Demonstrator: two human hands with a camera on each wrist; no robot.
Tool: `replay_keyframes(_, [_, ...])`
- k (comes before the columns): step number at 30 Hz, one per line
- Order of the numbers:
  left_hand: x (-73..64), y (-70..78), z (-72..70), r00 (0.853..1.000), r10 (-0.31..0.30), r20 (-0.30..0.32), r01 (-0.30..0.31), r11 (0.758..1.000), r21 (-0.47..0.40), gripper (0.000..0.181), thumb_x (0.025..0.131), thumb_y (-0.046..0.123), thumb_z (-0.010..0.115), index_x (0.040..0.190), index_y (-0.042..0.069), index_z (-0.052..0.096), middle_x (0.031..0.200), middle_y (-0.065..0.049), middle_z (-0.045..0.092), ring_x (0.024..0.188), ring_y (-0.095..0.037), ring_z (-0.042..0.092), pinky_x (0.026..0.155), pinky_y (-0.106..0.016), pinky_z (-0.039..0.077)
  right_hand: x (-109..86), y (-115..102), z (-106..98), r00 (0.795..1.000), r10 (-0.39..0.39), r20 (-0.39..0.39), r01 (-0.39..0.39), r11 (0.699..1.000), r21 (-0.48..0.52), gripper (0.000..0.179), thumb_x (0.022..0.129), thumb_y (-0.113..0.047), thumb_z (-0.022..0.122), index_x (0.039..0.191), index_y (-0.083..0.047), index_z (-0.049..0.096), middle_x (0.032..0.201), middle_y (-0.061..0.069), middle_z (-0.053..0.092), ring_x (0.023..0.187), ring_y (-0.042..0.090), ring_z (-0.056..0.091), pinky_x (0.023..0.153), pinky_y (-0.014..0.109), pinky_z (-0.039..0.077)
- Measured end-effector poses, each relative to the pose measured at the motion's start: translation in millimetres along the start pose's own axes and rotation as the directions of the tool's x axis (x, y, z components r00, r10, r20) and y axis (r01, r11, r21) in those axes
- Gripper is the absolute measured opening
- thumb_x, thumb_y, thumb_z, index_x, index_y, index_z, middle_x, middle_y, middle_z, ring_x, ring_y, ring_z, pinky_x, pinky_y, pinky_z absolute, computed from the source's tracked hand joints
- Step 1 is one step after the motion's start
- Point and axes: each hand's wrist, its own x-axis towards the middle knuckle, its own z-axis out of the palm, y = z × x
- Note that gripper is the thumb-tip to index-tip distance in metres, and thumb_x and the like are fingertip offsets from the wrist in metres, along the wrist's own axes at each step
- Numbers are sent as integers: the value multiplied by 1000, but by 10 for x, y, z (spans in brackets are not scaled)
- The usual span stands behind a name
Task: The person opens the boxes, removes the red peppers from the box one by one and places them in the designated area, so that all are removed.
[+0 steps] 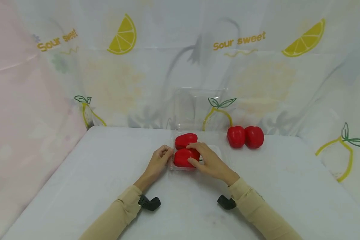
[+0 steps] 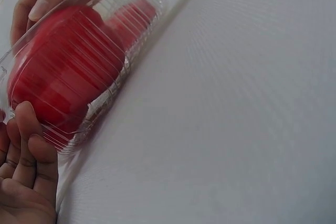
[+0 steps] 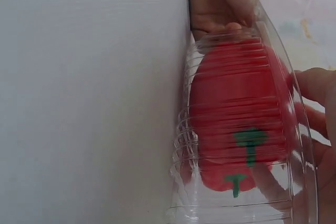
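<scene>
A clear plastic clamshell container (image 1: 215, 150) lies on the table with its see-through lid (image 1: 184, 115) raised at the back. Two red bell peppers sit in its left half, the back pepper (image 1: 184, 139) behind the front pepper (image 1: 182, 158). My right hand (image 1: 209, 160) reaches in from the right and grips the front pepper between thumb and fingers. At the container's left side, my left hand (image 1: 158, 160) holds the rim with curled fingers. Green stems (image 3: 251, 139) show through the ribbed wall in the right wrist view, pointing toward the container's right half.
Two more red bell peppers, one (image 1: 236, 136) beside the other (image 1: 254, 137), stand at the back right of the white table (image 1: 120, 143). A printed cloth (image 1: 156, 73) hangs behind the table's back edge.
</scene>
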Motion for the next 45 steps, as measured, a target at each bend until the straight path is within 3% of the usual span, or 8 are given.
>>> replay_keyframes(4, [-3, 3, 6, 1000, -3, 24, 3, 1000, 12, 17, 98, 19, 51, 92, 4, 55, 63, 4, 48, 57, -8, 42, 53, -20, 33, -18, 17, -28, 1000, -8, -16, 8, 999, 37, 45, 89, -25, 65, 129, -16, 48, 128, 1, 51, 115, 16, 48, 89, 34, 51])
replay_keyframes(9, [24, 60, -17, 1000, -1, 8, 1, 1000, 22, 19, 98, 22, 51, 91, 4, 55, 63, 1, 49, 58, -10, 44, 53, -20, 33, 42, 44, -80, 999, -10, -40, 15, 993, 116, 45, 89, -19, 65, 131, -16, 49, 123, 3, 52, 109, 16, 49, 85, 32, 51])
replay_keyframes(13, [-22, 183, -46, 999, -30, 19, 29, 999, 20, 18, 98, 18, 50, 91, 2, 54, 63, 2, 48, 58, -9, 43, 52, -19, 34, 73, 35, -79, 1000, 25, -6, -23, 988, 150, 45, 90, -20, 63, 133, -15, 50, 124, 4, 51, 112, 18, 47, 87, 32, 50])
replay_keyframes(18, [2, 95, -47, 999, -31, 20, 31, 999, 11, 20, 98, 20, 51, 94, 1, 54, 64, 2, 49, 58, -9, 44, 53, -20, 34, 51, -15, -33, 997, 71, 34, -74, 992, 100, 55, 86, -33, 68, 135, -17, 50, 129, 5, 45, 121, 21, 43, 89, 39, 51])
replay_keyframes(22, [13, 32, -35, 1000, -13, 2, 13, 1000, 16, 21, 98, 22, 52, 93, 2, 54, 63, 2, 48, 57, -8, 43, 51, -20, 32, 36, -44, -7, 997, 63, 41, -65, 997, 51, 62, 81, -36, 73, 136, -18, 48, 131, 4, 43, 122, 21, 42, 88, 37, 52])
replay_keyframes(32, [10, 9, -23, 1000, -11, -17, 11, 1000, -8, 19, 98, 19, 51, 92, 1, 54, 63, 3, 48, 56, -7, 42, 51, -19, 33, 36, -19, 29, 998, 20, -52, -21, 1000, -14, 59, 84, -32, 71, 136, -17, 48, 128, 3, 50, 115, 17, 49, 88, 35, 52])
replay_keyframes(45, [-4, 30, -18, 1000, 7, -21, -7, 1000, 3, 18, 97, 21, 51, 90, 4, 55, 61, 4, 47, 56, -7, 42, 50, -19, 33, 34, -43, -16, 994, 4, -110, -3, 1000, 12, 55, 84, -31, 70, 134, -18, 49, 128, 1, 51, 116, 17, 49, 90, 37, 52])
